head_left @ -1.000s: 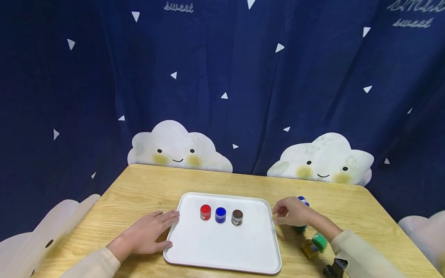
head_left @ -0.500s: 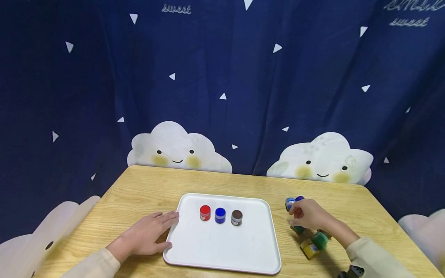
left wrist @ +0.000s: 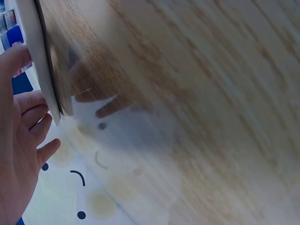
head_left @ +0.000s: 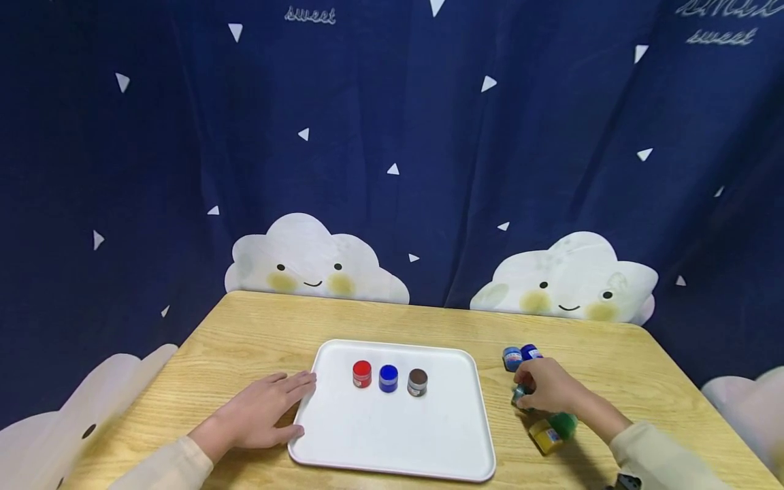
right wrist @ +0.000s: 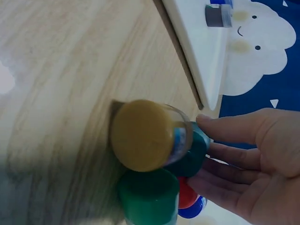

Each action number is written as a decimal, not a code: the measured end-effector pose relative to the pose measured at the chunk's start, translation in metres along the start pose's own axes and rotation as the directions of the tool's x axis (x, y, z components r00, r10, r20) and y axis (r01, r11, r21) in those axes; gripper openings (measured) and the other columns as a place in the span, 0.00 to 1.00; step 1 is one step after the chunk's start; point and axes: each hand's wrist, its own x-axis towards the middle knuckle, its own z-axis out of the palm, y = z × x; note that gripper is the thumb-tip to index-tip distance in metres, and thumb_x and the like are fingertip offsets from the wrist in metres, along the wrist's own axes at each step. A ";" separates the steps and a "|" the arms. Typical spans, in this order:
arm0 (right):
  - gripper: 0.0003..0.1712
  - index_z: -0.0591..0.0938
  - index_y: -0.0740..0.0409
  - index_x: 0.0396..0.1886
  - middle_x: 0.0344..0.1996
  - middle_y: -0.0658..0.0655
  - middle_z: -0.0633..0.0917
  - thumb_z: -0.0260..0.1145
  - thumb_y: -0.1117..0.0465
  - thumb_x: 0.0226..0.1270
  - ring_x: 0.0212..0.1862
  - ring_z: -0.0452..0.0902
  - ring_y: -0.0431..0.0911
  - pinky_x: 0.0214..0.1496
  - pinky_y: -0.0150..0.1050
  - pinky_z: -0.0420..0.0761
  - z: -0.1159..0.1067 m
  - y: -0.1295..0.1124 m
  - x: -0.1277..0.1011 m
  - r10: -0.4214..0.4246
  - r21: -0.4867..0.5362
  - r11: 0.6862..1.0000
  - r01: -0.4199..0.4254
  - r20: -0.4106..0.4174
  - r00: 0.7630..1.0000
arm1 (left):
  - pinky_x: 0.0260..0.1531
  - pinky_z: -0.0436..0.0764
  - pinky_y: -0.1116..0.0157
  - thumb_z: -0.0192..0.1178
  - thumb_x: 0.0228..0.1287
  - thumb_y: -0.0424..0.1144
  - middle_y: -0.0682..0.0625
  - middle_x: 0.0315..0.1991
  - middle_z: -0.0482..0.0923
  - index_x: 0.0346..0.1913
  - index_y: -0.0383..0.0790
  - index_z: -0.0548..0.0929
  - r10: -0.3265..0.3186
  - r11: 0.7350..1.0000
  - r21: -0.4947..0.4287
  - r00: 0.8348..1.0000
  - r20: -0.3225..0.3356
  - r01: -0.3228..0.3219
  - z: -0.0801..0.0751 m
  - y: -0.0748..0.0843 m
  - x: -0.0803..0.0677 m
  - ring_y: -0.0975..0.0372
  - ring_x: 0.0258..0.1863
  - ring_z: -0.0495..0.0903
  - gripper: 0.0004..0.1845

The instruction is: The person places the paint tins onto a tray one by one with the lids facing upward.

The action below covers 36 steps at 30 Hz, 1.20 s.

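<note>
In the head view my left hand (head_left: pixel 263 412) rests with fairly straight fingers at the left rim of a white tray (head_left: pixel 398 449). A red paint jar (head_left: pixel 362 374), a blue paint jar (head_left: pixel 388 378) and a brown paint jar (head_left: pixel 418 382) stand in a row on that tray. To the right of it, my right hand (head_left: pixel 551 386) pinches a dark teal paint jar (right wrist: pixel 194 152) between thumb and fingers, low over the table. Just by this hand are a yellow paint jar (head_left: pixel 545 437) and a green paint jar (head_left: pixel 564 425), partly covered by the hand in the head view.
Behind the right hand are a light-blue jar (head_left: pixel 512 358) and a dark-blue jar (head_left: pixel 530 352). A red-lidded jar (right wrist: pixel 187 193) shows past the fingers in the right wrist view. A navy curtain (head_left: pixel 367 136) with clouds hangs behind the wooden table (head_left: pixel 263 340).
My right hand has moved away from the tray's right edge, back to the jars, and its fingers have come together on the teal paint jar. The left hand has stayed at the rim.
</note>
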 end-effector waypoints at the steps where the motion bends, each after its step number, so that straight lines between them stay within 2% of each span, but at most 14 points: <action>1: 0.17 0.82 0.63 0.33 0.27 0.49 0.81 0.78 0.61 0.43 0.30 0.72 0.36 0.29 0.29 0.75 0.001 0.000 0.000 0.004 0.002 1.000 -0.004 0.004 1.000 | 0.63 0.74 0.51 0.59 0.60 0.55 0.46 0.68 0.71 0.66 0.37 0.72 0.001 1.000 0.002 1.000 -0.002 -0.001 0.000 0.000 0.000 0.57 0.67 0.71 0.35; 7: 0.17 0.82 0.59 0.32 0.27 0.48 0.82 0.79 0.61 0.42 0.30 0.71 0.35 0.29 0.29 0.74 0.007 -0.006 0.002 0.006 0.004 1.000 -0.006 0.023 1.000 | 0.63 0.74 0.52 0.59 0.59 0.56 0.46 0.68 0.71 0.66 0.37 0.72 -0.004 1.000 0.008 1.000 -0.003 0.004 -0.001 0.000 0.001 0.57 0.67 0.71 0.36; 16: 0.18 0.82 0.55 0.31 0.31 0.48 0.83 0.81 0.61 0.40 0.34 0.76 0.38 0.33 0.32 0.78 0.013 -0.013 0.002 0.034 -0.018 0.999 -0.033 0.065 0.997 | 0.63 0.74 0.51 0.58 0.60 0.56 0.46 0.68 0.71 0.66 0.37 0.71 -0.010 1.000 -0.010 1.000 0.010 0.010 -0.001 0.001 0.001 0.57 0.67 0.71 0.36; 23: 0.17 0.83 0.55 0.30 0.30 0.48 0.84 0.80 0.61 0.39 0.34 0.76 0.39 0.33 0.33 0.78 0.012 -0.013 0.004 -0.027 -0.042 0.999 0.031 0.083 0.996 | 0.63 0.74 0.51 0.59 0.60 0.56 0.47 0.67 0.71 0.66 0.38 0.72 -0.009 1.000 -0.013 1.000 0.004 0.010 -0.001 0.000 0.000 0.57 0.67 0.71 0.35; 30: 0.16 0.84 0.55 0.28 0.28 0.48 0.84 0.80 0.63 0.37 0.32 0.73 0.35 0.31 0.29 0.75 0.006 -0.014 0.011 -0.091 0.007 0.996 0.091 0.114 0.989 | 0.62 0.74 0.51 0.58 0.60 0.56 0.47 0.68 0.71 0.66 0.38 0.72 -0.005 1.000 -0.006 1.000 0.002 0.005 0.001 -0.001 0.000 0.57 0.67 0.71 0.36; 36: 0.14 0.84 0.56 0.29 0.28 0.48 0.83 0.79 0.63 0.40 0.32 0.71 0.35 0.31 0.27 0.73 -0.002 -0.014 0.020 -0.071 0.057 0.996 0.063 0.166 0.984 | 0.62 0.74 0.51 0.58 0.60 0.57 0.47 0.68 0.71 0.66 0.38 0.71 -0.003 1.000 -0.008 1.000 0.010 0.003 0.001 0.000 0.000 0.57 0.67 0.71 0.36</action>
